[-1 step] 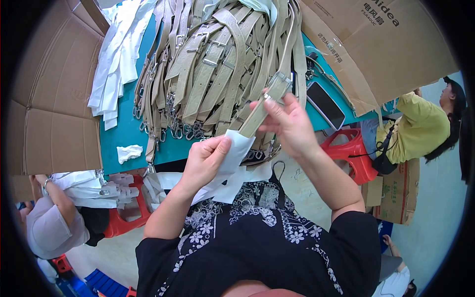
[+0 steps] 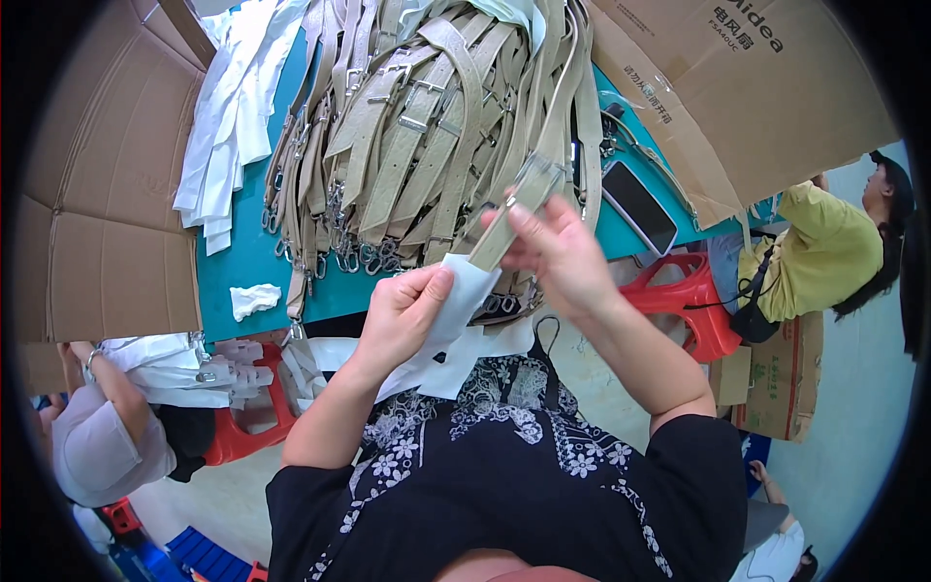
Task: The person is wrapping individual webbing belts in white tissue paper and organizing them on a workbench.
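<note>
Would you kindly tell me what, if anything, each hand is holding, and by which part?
The left hand pinches a white wrapper near its upper end; the right hand holds a beige strap near its buckle.

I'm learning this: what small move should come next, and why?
Perhaps slide the beige strap further into the white sleeve: the left hand pinches the sleeve near its mouth, where the strap enters, and the right hand grips the exposed length.

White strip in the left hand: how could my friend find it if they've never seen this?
Find the green table with its heap of straps. Just below the heap, the left hand pinches the white strip. Unlike the white pieces lying on the table's left side, this one has a tan strap poking out past its top edge.
</note>
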Demonstrator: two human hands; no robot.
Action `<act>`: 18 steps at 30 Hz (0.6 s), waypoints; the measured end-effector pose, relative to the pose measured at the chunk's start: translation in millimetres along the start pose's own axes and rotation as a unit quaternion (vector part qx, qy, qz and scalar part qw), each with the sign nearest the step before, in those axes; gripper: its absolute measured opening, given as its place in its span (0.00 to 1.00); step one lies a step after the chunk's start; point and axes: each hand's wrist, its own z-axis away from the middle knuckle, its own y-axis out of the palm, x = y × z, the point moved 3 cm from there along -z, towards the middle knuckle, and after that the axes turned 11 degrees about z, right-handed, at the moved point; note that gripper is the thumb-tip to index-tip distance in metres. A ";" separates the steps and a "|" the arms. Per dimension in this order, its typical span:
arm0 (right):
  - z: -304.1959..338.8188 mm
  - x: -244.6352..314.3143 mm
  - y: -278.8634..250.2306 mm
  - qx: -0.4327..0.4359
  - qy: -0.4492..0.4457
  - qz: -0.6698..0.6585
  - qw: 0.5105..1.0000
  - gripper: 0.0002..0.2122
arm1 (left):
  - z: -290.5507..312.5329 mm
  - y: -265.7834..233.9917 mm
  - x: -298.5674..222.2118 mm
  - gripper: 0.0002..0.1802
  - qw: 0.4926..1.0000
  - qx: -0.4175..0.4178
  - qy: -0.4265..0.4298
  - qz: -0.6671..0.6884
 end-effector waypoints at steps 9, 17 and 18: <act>4.2 -40.0 20.2 0.106 0.124 -0.044 0.986 0.13 | 23.1 -25.2 4.3 0.16 0.996 -0.004 -0.005 -0.092; 2.8 -32.1 41.8 0.054 0.114 -0.047 0.991 0.12 | 35.3 -28.7 6.4 0.18 0.990 -0.074 0.112 -0.045; 4.6 -32.3 47.6 0.061 0.113 -0.025 0.991 0.12 | 35.3 -28.5 6.1 0.18 0.990 -0.074 0.112 -0.044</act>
